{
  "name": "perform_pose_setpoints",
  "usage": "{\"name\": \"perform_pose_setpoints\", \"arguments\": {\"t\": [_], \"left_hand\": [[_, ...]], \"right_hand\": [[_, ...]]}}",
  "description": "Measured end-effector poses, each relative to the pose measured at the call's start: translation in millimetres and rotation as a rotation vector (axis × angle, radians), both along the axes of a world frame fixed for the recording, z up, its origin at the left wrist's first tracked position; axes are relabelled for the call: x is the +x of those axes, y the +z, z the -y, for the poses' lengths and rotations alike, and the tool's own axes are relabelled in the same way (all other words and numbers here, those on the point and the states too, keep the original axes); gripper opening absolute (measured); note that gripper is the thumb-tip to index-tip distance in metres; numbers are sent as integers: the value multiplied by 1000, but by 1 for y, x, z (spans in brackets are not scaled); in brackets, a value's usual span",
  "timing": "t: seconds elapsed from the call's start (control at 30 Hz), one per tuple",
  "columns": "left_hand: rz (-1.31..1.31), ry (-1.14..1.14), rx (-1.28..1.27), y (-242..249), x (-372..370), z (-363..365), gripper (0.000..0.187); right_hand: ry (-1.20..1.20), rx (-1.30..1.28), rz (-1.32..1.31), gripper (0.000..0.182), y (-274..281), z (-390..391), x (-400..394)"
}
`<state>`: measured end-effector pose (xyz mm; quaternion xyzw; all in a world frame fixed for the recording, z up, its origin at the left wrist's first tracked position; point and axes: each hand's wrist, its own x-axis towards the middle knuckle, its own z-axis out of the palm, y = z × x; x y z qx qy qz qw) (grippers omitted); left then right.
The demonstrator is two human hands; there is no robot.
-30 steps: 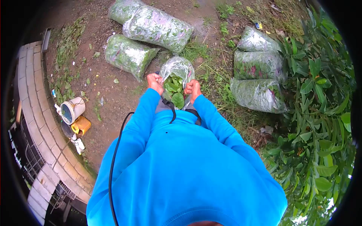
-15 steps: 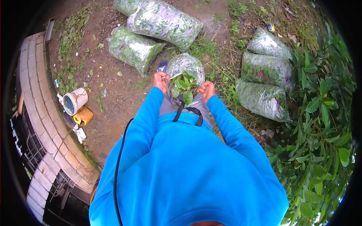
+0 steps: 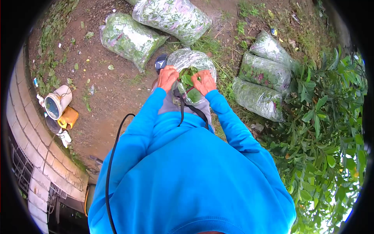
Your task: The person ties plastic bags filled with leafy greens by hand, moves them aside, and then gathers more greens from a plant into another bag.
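Note:
A clear plastic bag (image 3: 189, 58) filled with green leaves (image 3: 187, 80) stands upright in front of my legs, its mouth facing me. My left hand (image 3: 168, 78) is closed on the left side of the bag's mouth, fingers curled inward. Opposite it, my right hand (image 3: 204, 82) is bent over the right side of the rim, its fingertips close to the leaves. Some reddish stems show among the leaves between both hands. The fingertips are partly hidden, so the exact hold on the plastic is hard to see.
Full bags of leaves lie ahead, including a large bag (image 3: 171, 19) and a left bag (image 3: 132, 41). Several more, such as a near bag (image 3: 259, 99), lie right beside a leafy bush (image 3: 323, 117). A white bucket (image 3: 58, 102) and yellow jerrycan (image 3: 68, 117) lie by the brick edge (image 3: 50, 150).
Both hands have moved inward from the sides of the bag's mouth, closer together over the leaves. The bag's opening looks narrower. The view has shifted slightly.

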<state>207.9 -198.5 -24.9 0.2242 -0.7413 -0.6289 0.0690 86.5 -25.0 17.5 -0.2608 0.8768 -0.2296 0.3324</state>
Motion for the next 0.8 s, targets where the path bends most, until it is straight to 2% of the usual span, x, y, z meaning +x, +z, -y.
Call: {"name": "perform_pose_setpoints", "arguments": {"t": [0.07,0.13,0.27,0.3,0.4,0.47,0.53,0.57,0.6,0.67,0.8], "left_hand": [[148,-2,-154,13,-3,-6,26],[121,-4,-132,25,-3,-7,25],[104,-67,-238,26,3,1,23],[107,-59,-221,24,6,5,23],[188,-95,-194,44,8,20,21],[258,-146,-186,56,8,19,20],[32,-259,-302,67,1,7,17],[11,-347,-327,76,-2,-3,17],[12,-341,-334,79,-7,-14,17],[-85,-591,-355,68,-11,-43,19],[-90,-756,-524,15,-3,-82,31]], "right_hand": [[-424,183,902,54,22,52,-15],[-505,310,1138,71,-9,73,-13],[-317,390,1051,52,-31,98,-19],[-338,421,1033,41,-34,103,-20],[-312,369,1076,37,-55,102,-24],[-327,324,1029,32,-45,103,-26],[-143,406,773,32,-42,109,-27],[-68,424,756,34,-48,110,-28],[-60,419,754,34,-53,110,-30],[-63,402,778,32,-53,111,-31],[31,485,596,33,-55,109,-36]]}}
